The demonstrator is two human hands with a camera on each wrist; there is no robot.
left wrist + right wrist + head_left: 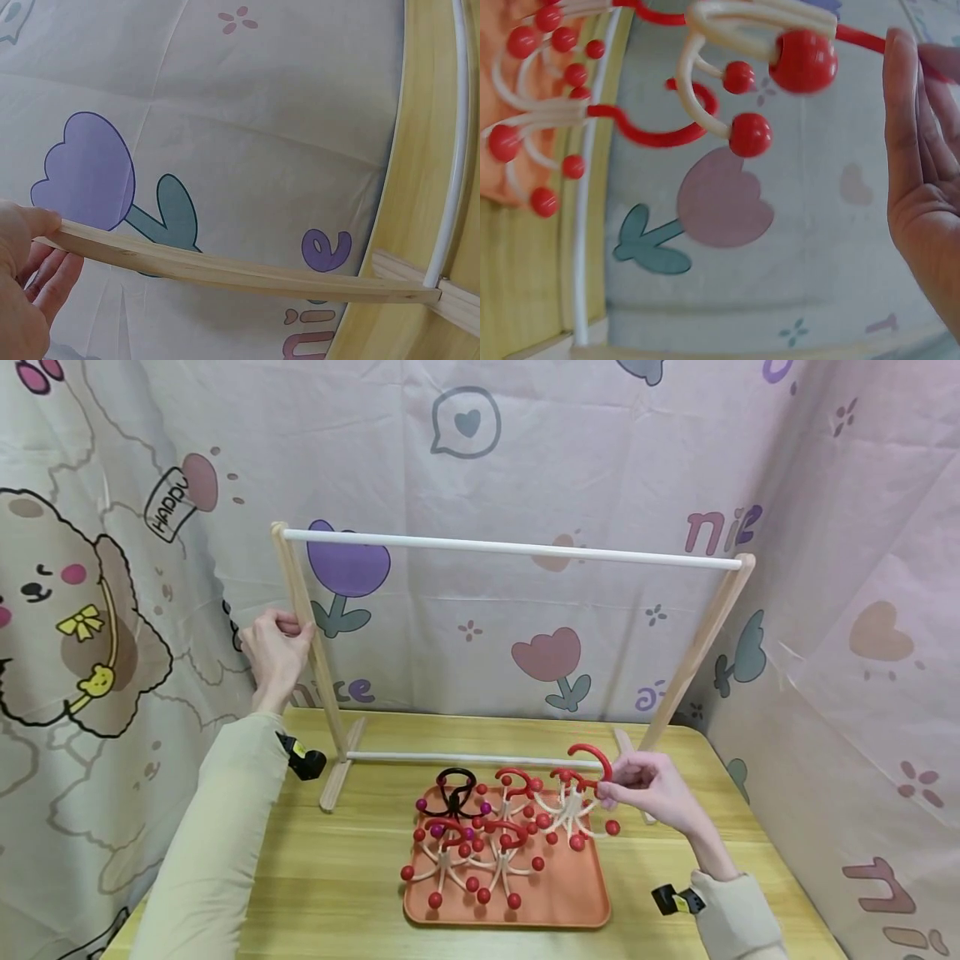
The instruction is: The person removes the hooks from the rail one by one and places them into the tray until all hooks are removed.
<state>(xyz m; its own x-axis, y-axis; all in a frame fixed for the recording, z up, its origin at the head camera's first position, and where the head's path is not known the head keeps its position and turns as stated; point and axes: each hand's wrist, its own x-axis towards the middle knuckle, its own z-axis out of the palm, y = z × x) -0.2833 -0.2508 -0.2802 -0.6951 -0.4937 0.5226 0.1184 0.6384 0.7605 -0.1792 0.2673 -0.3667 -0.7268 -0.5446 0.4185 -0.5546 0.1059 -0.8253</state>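
My left hand pinches the left wooden post of a rack between thumb and fingers, about midway up. In my right hand is the red hook of a claw-shaped hanging piece, whose cream legs end in red balls. It is over the right rear part of the orange tray. The right wrist view shows one of its red balls up close. Several similar red-hooked pieces stand on the tray, along with a black-hooked piece with purple balls.
The rack's white top rail runs across to a right wooden post. A lower white rail lies near the tray's back edge. A printed curtain surrounds the wooden table.
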